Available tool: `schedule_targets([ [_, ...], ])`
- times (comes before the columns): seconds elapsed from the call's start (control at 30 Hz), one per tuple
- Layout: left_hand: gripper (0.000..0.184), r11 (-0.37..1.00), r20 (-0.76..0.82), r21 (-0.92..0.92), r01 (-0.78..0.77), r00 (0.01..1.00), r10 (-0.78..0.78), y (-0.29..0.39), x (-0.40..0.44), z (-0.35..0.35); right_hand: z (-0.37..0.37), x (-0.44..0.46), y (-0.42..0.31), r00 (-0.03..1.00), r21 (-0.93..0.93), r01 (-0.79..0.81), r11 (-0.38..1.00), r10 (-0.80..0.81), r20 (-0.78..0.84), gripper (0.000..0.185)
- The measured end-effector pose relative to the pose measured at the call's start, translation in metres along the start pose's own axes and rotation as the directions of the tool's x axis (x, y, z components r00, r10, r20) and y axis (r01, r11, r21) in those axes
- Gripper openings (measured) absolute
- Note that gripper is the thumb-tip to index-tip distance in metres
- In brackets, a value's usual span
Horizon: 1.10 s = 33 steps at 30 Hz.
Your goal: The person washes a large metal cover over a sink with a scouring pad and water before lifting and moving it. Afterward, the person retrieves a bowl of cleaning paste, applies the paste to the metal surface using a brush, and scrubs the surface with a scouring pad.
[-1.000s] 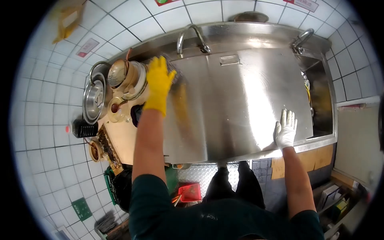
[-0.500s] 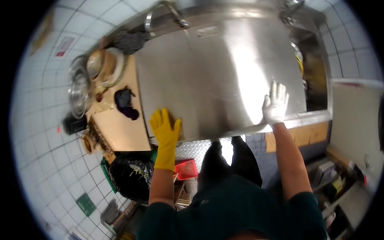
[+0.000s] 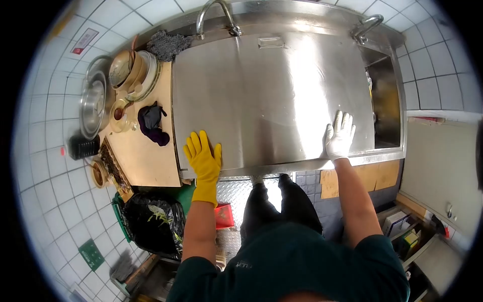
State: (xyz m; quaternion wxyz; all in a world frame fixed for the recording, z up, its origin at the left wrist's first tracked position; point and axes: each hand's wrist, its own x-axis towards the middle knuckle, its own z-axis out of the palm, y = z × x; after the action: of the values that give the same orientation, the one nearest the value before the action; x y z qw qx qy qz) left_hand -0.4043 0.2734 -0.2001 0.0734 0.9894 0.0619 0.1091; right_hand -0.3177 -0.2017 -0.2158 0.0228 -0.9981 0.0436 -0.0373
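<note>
A broad stainless steel sheet point(image 3: 241, 95) covers most of the sink unit in front of me. My left hand point(image 3: 203, 158), in a long yellow rubber glove, lies flat on its near left corner with the fingers apart. Over on the near right part of the sheet rests my right hand point(image 3: 340, 137), wearing a thin white glove, palm down and fingers spread. Neither hand holds anything. A dark cloth bundle point(image 3: 152, 124) lies on the wooden board point(image 3: 151, 158) left of my yellow glove.
At the back stand two taps, the left faucet point(image 3: 216, 17) and the right faucet point(image 3: 366, 27). An uncovered sink basin point(image 3: 388, 100) is at the right. Stacked bowls point(image 3: 126, 70) and a metal basin point(image 3: 93, 106) sit left. A bin with a black bag point(image 3: 151, 229) stands below.
Both hands stay flat on the steel sheet. The view has shifted slightly and become sharper; the right hand appears a little further left and lower in the picture.
</note>
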Motion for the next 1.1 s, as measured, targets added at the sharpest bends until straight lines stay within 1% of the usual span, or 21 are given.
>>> schedule_targets([
  [0.03, 0.075, 1.0, -0.01, -0.007, 0.003, 1.0, -0.004, 0.001, -0.001, -0.002, -0.002, 0.001, -0.001, 1.0, 0.018, 0.014, 1.0, -0.014, -0.012, 0.072],
  [0.13, 0.073, 0.998, -0.047, -0.063, 0.02, 0.999, -0.023, 0.002, -0.001, -0.005, 0.0, 0.006, -0.009, 0.998, 0.073, -0.007, 0.997, 0.012, -0.062, 0.073],
  [0.17, 0.073, 0.997, -0.064, -0.076, 0.024, 0.998, -0.029, 0.001, -0.001, -0.005, -0.002, 0.012, -0.021, 0.989, 0.133, 0.05, 0.99, -0.03, -0.147, 0.073],
  [0.2, 0.072, 0.996, -0.078, -0.088, 0.027, 0.996, -0.034, 0.0, -0.001, -0.004, 0.001, 0.024, -0.036, 0.978, 0.155, 0.104, 0.982, -0.073, -0.196, 0.071],
  [0.23, 0.072, 0.995, -0.089, -0.1, 0.025, 0.995, -0.034, 0.0, -0.001, -0.003, -0.016, 0.042, -0.064, 0.983, 0.339, 0.158, 0.927, -0.114, -0.146, 0.072],
  [0.27, 0.072, 0.994, -0.098, -0.106, 0.03, 0.994, -0.041, -0.001, -0.002, -0.002, -0.036, 0.063, -0.095, 0.982, 0.514, 0.187, 0.837, -0.159, -0.097, 0.072],
  [0.33, 0.071, 0.993, -0.114, -0.114, 0.033, 0.992, -0.046, -0.003, -0.002, 0.0, -0.03, 0.113, -0.145, 0.97, 0.661, 0.208, 0.721, -0.237, -0.046, 0.073],
  [0.4, 0.071, 0.991, -0.121, -0.125, 0.04, 0.991, -0.056, -0.005, -0.002, 0.003, -0.017, 0.173, -0.195, 0.956, 0.735, 0.22, 0.641, -0.29, -0.033, 0.073],
  [0.47, 0.07, 0.992, -0.127, -0.12, 0.047, 0.99, -0.062, -0.006, -0.002, 0.004, -0.027, 0.227, -0.247, 0.955, 0.74, 0.128, 0.66, -0.283, 0.087, 0.075],
  [0.53, 0.07, 0.993, -0.125, -0.104, 0.05, 0.99, -0.063, -0.008, -0.001, 0.006, 0.006, 0.285, -0.286, 0.939, 0.772, 0.262, 0.579, -0.338, -0.065, 0.076],
  [0.6, 0.07, 0.992, -0.124, -0.111, 0.051, 0.99, -0.065, -0.007, 0.0, 0.005, 0.023, 0.33, -0.311, 0.927, 0.783, 0.238, 0.575, -0.375, -0.006, 0.073],
  [0.63, 0.069, 0.992, -0.124, -0.115, 0.056, 0.99, -0.07, -0.008, 0.001, 0.005, 0.022, 0.337, -0.324, 0.918, 0.787, 0.228, 0.573, -0.397, 0.023, 0.072],
  [0.73, 0.068, 0.989, -0.118, -0.13, 0.071, 0.989, -0.087, -0.008, 0.001, 0.003, 0.025, 0.331, -0.337, 0.919, 0.679, 0.288, 0.675, -0.393, 0.001, 0.068],
  [0.87, 0.069, 0.987, -0.11, -0.137, 0.079, 0.989, -0.095, -0.009, 0.003, 0.001, 0.032, 0.324, -0.338, 0.853, 0.517, 0.478, 0.71, -0.517, -0.078, 0.064],
  [0.9, 0.069, 0.987, -0.11, -0.137, 0.079, 0.989, -0.094, -0.009, 0.002, 0.001, 0.031, 0.322, -0.336, 0.857, 0.521, 0.466, 0.715, -0.512, -0.063, 0.063],
  [1.0, 0.07, 0.988, -0.105, -0.129, 0.081, 0.99, -0.094, -0.011, 0.0, 0.001, 0.032, 0.326, -0.333, 0.826, 0.423, 0.532, 0.734, -0.559, -0.069, 0.064],
  [1.1, 0.07, 0.988, -0.108, -0.137, 0.076, 0.99, -0.091, -0.011, 0.0, 0.002, 0.032, 0.327, -0.333, 0.772, 0.262, 0.622, 0.738, -0.634, -0.049, 0.064],
])
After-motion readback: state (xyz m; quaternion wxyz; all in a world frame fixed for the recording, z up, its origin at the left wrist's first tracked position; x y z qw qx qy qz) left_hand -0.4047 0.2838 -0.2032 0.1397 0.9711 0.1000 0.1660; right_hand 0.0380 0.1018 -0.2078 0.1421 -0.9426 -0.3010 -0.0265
